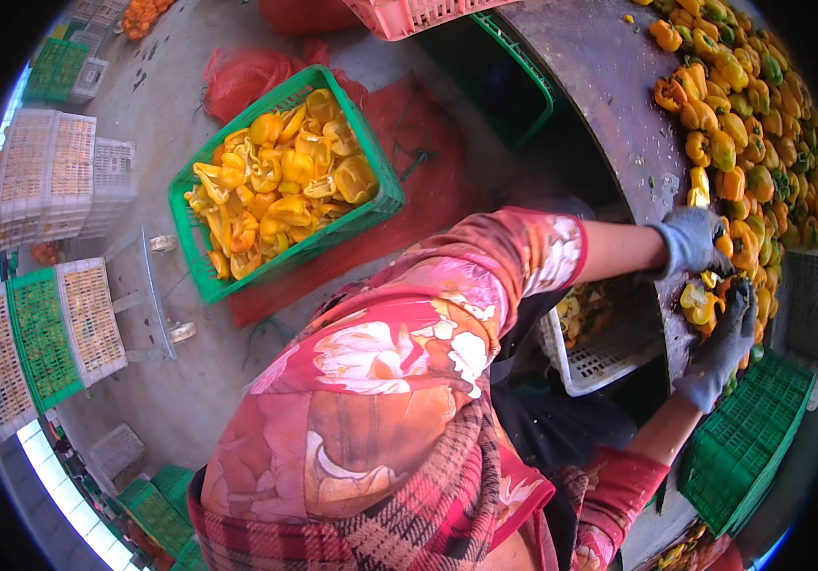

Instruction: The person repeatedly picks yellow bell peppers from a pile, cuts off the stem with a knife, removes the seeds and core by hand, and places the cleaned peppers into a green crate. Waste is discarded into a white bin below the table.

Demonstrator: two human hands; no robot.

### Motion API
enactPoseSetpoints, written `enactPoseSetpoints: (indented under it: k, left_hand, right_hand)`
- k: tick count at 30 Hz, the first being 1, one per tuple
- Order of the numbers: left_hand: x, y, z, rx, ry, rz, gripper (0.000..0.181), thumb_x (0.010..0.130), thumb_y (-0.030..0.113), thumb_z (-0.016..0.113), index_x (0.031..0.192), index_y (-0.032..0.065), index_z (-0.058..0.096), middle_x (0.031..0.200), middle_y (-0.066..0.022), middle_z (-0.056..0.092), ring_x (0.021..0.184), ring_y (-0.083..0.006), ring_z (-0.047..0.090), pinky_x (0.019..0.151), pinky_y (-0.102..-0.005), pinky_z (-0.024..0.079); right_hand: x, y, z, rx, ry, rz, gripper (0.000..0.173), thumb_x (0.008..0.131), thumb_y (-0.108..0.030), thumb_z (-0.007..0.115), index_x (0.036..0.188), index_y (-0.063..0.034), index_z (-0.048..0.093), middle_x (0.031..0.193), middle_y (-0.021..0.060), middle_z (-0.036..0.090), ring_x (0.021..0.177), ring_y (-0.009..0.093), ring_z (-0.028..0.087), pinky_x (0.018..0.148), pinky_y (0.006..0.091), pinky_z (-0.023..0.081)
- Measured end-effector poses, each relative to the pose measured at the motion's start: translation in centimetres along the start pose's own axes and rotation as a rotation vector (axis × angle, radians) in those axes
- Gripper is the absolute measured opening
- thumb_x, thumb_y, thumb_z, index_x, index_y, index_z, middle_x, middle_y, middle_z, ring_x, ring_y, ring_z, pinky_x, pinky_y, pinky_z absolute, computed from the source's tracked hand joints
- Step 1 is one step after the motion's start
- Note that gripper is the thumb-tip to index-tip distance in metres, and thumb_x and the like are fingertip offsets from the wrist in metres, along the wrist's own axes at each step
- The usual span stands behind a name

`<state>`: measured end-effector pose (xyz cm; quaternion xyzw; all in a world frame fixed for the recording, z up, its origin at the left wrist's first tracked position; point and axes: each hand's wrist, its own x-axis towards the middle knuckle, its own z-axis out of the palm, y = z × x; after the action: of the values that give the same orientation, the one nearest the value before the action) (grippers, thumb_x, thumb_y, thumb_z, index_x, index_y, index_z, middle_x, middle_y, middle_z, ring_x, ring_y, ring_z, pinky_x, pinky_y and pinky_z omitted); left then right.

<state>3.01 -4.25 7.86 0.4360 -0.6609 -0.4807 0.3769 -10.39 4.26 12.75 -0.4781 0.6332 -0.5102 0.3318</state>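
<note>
My left hand (694, 239), in a grey-blue work glove, is at the near edge of a heap of yellow and orange bell peppers (733, 128). Its fingers curl down beside a small yellow pepper piece (708, 278); whether they grip anything is hidden. My right hand (723, 350), gloved alike with dark, soiled fingers, reaches along the heap towards the left. Its fingertips are beside the peppers, and I cannot tell if they hold one. Between the two hands a cut yellow pepper (698, 305) lies on the worn metal tabletop (594, 71).
A green plastic crate (280, 260) of cut yellow peppers stands on red mesh sacking (416, 164) behind me. Below the table edge sits a white crate (594, 371) with pepper scraps. Green crates (748, 442) are stacked at right. A wheeled metal frame (159, 292) stands near stacked crates (45, 335).
</note>
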Motion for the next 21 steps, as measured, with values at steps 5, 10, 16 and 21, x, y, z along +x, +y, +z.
enactPoseSetpoints:
  k: [5,10,16,21]
  left_hand:
    - [-6.9,-0.7,6.5,-0.606,-0.061,-0.128,0.03,0.072,0.022,0.076,0.092,0.0023,0.066,0.084,-0.0056,0.067,0.077,-0.0115,0.059,0.069,-0.0294,0.049]
    - [-10.0,-0.6,7.6,-1.173,-0.177,-0.222,0.03,0.07,0.001,0.071,0.099,0.0013,0.065,0.089,-0.0064,0.067,0.079,-0.0141,0.061,0.071,-0.0275,0.05]
    - [-11.3,-3.0,4.9,-0.596,-0.269,-0.025,0.034,0.074,0.004,0.071,0.106,0.0024,0.06,0.1,-0.0057,0.064,0.087,-0.014,0.061,0.077,-0.0282,0.051]
    - [-12.9,-1.3,6.4,-0.381,-0.112,0.102,0.03,0.072,0.001,0.074,0.096,0.0034,0.056,0.087,-0.0024,0.061,0.079,-0.009,0.057,0.072,-0.0238,0.049]
  right_hand:
    - [-0.8,10.8,-4.3,1.02,-0.432,0.595,0.037,0.095,-0.03,0.04,0.124,-0.0083,0.051,0.119,0.0084,0.058,0.11,0.025,0.053,0.099,0.0392,0.039]
    - [-2.5,14.2,-5.1,1.038,-0.357,0.64,0.032,0.091,-0.033,0.049,0.109,-0.007,0.057,0.098,0.0088,0.063,0.087,0.023,0.061,0.08,0.0348,0.05]
    - [-5.6,6.2,0.4,0.638,0.098,0.611,0.026,0.09,-0.021,0.057,0.107,-0.0013,0.06,0.094,0.0072,0.064,0.082,0.018,0.062,0.074,0.0297,0.053]
    - [-5.9,8.5,-0.4,0.97,-0.071,0.557,0.019,0.085,-0.02,0.064,0.099,-0.0078,0.062,0.081,-0.0005,0.059,0.073,0.01,0.058,0.066,0.0233,0.049]
